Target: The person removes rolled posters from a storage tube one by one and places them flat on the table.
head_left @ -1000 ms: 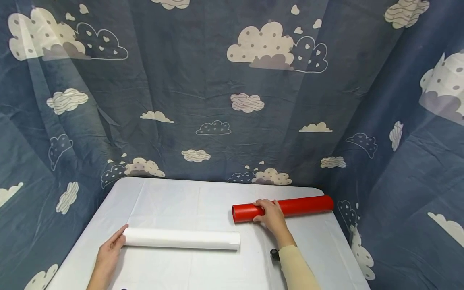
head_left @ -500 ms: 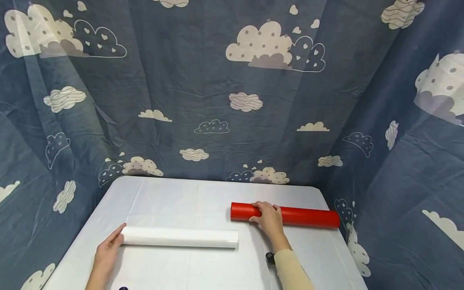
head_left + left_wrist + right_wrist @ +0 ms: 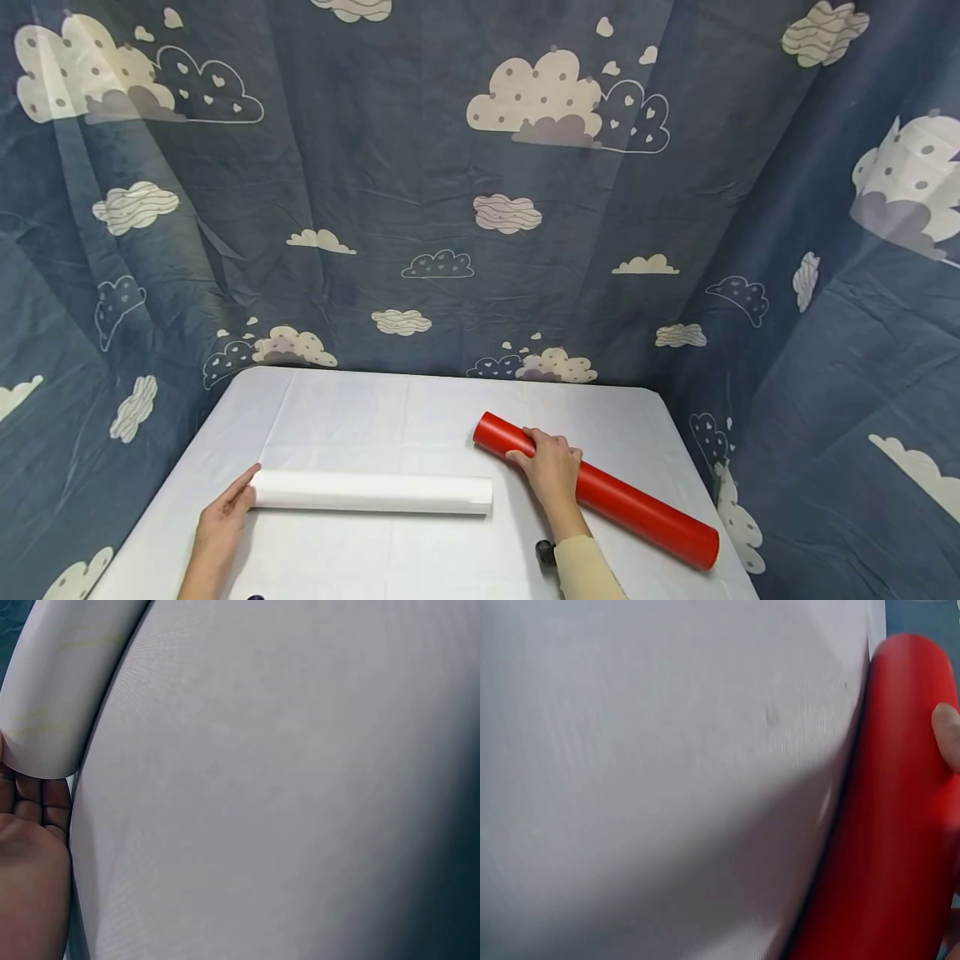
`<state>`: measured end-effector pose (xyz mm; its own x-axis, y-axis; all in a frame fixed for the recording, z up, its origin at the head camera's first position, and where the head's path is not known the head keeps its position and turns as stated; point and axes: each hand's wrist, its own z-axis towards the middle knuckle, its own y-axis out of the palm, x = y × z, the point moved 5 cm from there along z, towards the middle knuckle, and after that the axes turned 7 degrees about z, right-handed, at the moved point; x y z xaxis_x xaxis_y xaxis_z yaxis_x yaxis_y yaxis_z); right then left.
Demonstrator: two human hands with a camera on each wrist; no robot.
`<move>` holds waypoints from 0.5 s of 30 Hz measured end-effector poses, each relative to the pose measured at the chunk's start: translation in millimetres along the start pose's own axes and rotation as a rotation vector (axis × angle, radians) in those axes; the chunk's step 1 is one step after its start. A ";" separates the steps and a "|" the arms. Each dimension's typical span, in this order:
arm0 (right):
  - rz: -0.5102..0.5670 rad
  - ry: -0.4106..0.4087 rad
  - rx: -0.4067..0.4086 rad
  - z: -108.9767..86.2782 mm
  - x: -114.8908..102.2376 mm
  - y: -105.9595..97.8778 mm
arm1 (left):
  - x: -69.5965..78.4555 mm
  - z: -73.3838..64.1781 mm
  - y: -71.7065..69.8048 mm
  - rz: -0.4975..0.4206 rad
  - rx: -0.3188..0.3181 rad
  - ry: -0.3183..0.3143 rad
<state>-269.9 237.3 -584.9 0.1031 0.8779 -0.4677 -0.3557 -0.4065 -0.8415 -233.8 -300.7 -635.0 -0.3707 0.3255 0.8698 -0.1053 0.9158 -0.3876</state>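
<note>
A white roll (image 3: pixel 371 492) lies crosswise on the table, left of the middle. My left hand (image 3: pixel 223 518) holds its left end, thumb on the near side and fingers at the far side. In the left wrist view the roll's end (image 3: pixel 64 697), faintly marked in yellow, meets the fingers (image 3: pixel 34 796). On the right, a red roll (image 3: pixel 645 515) slants from the upper left to the lower right. My right hand (image 3: pixel 551 471) grips it from above, nearer its far end. The right wrist view shows the red roll (image 3: pixel 900 787) up close with the thumb (image 3: pixel 946 735) on its side.
The white-covered table (image 3: pixel 360 417) has rounded far corners. Dark blue cloud-print curtains (image 3: pixel 435 208) hang behind it and along both sides. A black device (image 3: pixel 546 552) is at the right wrist, beside a cream sleeve (image 3: pixel 588 571).
The red roll has swung round in my right hand: its right end has come nearer me, from crosswise to slanted. The left hand and white roll stay put.
</note>
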 end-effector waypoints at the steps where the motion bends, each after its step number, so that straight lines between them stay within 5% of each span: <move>1: 0.005 0.009 0.008 -0.5 -1.0 0.7 | -0.4 -0.4 -0.1 -0.002 0.002 -0.002; 15: 0.004 0.075 0.033 -2.6 -9.7 7.1 | -0.3 0.6 1.3 -0.004 0.009 -0.007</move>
<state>-271.0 225.2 -587.0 0.1705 0.8544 -0.4908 -0.3867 -0.4001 -0.8309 -234.5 -299.8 -635.9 -0.3764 0.3200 0.8694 -0.1156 0.9149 -0.3868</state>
